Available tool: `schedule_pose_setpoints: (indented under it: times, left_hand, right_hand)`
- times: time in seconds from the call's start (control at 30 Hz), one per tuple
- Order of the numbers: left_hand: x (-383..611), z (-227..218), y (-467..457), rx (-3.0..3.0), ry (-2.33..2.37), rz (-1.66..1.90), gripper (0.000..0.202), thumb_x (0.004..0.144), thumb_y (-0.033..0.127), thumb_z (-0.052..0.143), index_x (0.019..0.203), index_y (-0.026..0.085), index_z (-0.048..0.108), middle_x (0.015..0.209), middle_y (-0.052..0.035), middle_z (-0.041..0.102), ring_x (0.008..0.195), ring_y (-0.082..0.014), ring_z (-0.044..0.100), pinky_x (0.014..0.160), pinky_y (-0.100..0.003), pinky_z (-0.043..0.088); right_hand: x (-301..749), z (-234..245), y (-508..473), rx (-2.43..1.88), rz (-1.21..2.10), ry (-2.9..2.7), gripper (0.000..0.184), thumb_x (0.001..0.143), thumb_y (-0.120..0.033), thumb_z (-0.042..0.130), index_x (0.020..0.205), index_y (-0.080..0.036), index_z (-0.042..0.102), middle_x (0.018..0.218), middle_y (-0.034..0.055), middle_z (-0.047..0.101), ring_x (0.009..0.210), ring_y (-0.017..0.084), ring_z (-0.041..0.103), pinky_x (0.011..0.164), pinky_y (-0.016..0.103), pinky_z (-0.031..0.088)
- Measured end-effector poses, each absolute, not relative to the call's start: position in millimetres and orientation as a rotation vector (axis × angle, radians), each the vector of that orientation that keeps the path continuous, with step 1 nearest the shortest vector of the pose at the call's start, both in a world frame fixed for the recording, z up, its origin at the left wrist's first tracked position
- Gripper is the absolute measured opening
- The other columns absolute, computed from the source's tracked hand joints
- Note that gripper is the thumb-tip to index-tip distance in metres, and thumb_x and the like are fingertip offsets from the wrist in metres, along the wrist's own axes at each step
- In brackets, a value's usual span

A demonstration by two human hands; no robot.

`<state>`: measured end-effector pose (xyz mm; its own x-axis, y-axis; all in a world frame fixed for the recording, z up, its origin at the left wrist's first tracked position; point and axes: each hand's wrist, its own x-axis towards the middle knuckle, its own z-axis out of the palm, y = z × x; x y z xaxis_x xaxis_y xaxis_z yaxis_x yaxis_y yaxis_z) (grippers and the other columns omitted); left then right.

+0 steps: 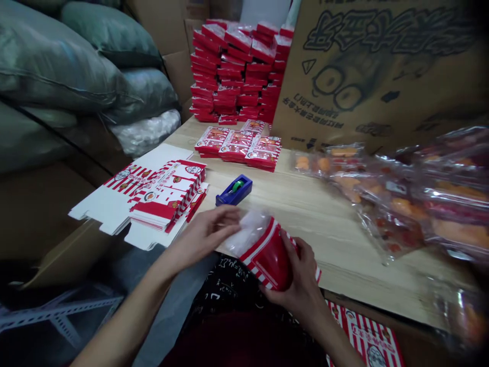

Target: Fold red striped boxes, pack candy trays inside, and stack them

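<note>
Right hand (300,275): curled round a red-and-white striped carton (273,260), at the near edge of the worktop (344,244). Left hand (202,237): open, fingertips on a clear plastic bag (248,232) standing out of the carton's mouth. Beyond left hand: blue tape dispenser (233,190). Left of left hand: stacked flat carton blanks (164,196).

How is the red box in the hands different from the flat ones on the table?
The held carton is folded into a tube; the flat cartons lie stacked and unfolded. The held carton sits in the right hand; the flat cartons rest on the table. A clear bag pokes from the held carton only. Both have red-and-white stripes.
</note>
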<state>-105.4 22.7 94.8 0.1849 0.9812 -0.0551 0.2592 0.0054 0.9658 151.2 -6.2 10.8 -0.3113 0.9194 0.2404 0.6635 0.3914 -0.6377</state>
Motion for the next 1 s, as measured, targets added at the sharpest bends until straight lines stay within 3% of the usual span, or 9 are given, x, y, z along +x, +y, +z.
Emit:
schedule_pose_setpoints:
  times: [0.1,0.13,0.23,0.4,0.53,0.6,0.73,0.87,1.0]
  left_hand:
    - [-84.2,89.7,-6.4,1.438,1.472,1.225,0.058,0.092,0.039,0.071,0.145,0.027,0.049,0.146,-0.01,0.059,0.135,-0.0302,0.054,0.114,-0.049,0.045]
    - [-74.2,82.7,-14.7,1.424,1.396,1.196,0.063,0.091,0.039,0.073,0.147,0.028,0.046,0.147,-0.0103,0.058,0.136,-0.0305,0.053,0.113,-0.047,0.045]
    - [-52.9,58.6,-26.7,1.228,1.147,1.086,0.046,0.1,0.041,0.059,0.143,0.024,0.051,0.138,-0.012,0.065,0.123,-0.0279,0.063,0.108,-0.045,0.05]
    - [-58.5,30.5,-18.1,1.015,0.916,0.917,0.057,0.101,0.043,0.057,0.153,0.024,0.04,0.131,-0.0123,0.069,0.118,-0.0275,0.067,0.105,-0.046,0.051]
    - [-62.7,4.5,-11.8,1.191,1.021,0.925,0.071,0.103,0.04,0.055,0.162,0.027,0.019,0.145,-0.0154,0.058,0.129,-0.0272,0.06,0.116,-0.049,0.042]
    - [-62.0,-4.7,-12.5,1.294,1.127,0.952,0.076,0.103,0.037,0.054,0.163,0.031,0.008,0.154,-0.0165,0.047,0.123,-0.0245,0.063,0.113,-0.047,0.045]
    - [-62.6,-8.0,-13.5,1.471,1.215,0.881,0.057,0.104,0.035,0.052,0.155,0.031,0.027,0.149,-0.0134,0.05,0.092,-0.0159,0.068,0.093,-0.037,0.055]
    - [-65.9,-3.5,-7.0,1.64,1.215,0.794,0.045,0.103,0.033,0.054,0.147,0.028,0.046,0.142,-0.0104,0.059,0.117,-0.0241,0.064,0.106,-0.041,0.049]
    - [-67.1,1.4,-1.8,1.807,1.179,0.713,0.027,0.102,0.032,0.057,0.128,0.026,0.063,0.129,-0.0086,0.068,0.127,-0.0261,0.059,0.115,-0.045,0.04]
  right_hand:
    - [145.6,5.1,-14.3,-1.514,0.481,-1.838,0.124,0.064,-0.047,0.086,0.164,-0.034,0.013,0.137,0.0161,0.033,0.124,0.047,0.042,0.101,0.073,0.043]
    - [143.9,1.8,-18.0,-1.55,0.457,-1.786,0.125,0.064,-0.052,0.086,0.164,-0.034,0.014,0.136,0.0165,0.034,0.122,0.048,0.042,0.098,0.074,0.044]
    - [145.7,-3.4,-27.6,-1.55,0.552,-1.714,0.114,0.07,-0.06,0.082,0.163,-0.035,0.021,0.134,0.0156,0.038,0.122,0.046,0.045,0.1,0.073,0.045]
    - [168.4,-1.0,-22.6,-1.37,1.021,-1.468,0.063,0.099,-0.044,0.057,0.158,-0.037,0.034,0.152,0.0091,0.048,0.14,0.032,0.048,0.113,0.057,0.046]
    - [181.0,-18.3,-14.5,-1.308,1.182,-1.325,0.058,0.101,-0.043,0.054,0.156,-0.035,0.036,0.158,0.0092,0.048,0.144,0.03,0.048,0.114,0.057,0.047]
    - [184.3,-25.1,-14.5,-1.295,1.197,-1.342,0.058,0.101,-0.043,0.056,0.156,-0.035,0.036,0.158,0.0093,0.048,0.144,0.03,0.048,0.114,0.057,0.047]
    - [193.1,-22.6,-14.7,-1.292,1.156,-1.514,0.048,0.1,-0.041,0.059,0.147,-0.035,0.049,0.139,0.0091,0.06,0.129,0.027,0.059,0.111,0.052,0.049]
    - [202.5,-20.8,-10.3,-1.306,1.141,-1.63,0.04,0.099,-0.04,0.061,0.138,-0.032,0.058,0.129,0.0083,0.062,0.126,0.026,0.061,0.107,0.046,0.052]
    - [206.9,-29.3,-12.0,-1.276,1.08,-1.781,0.039,0.1,-0.038,0.06,0.138,-0.034,0.059,0.138,0.0078,0.062,0.142,0.032,0.048,0.117,0.059,0.04]
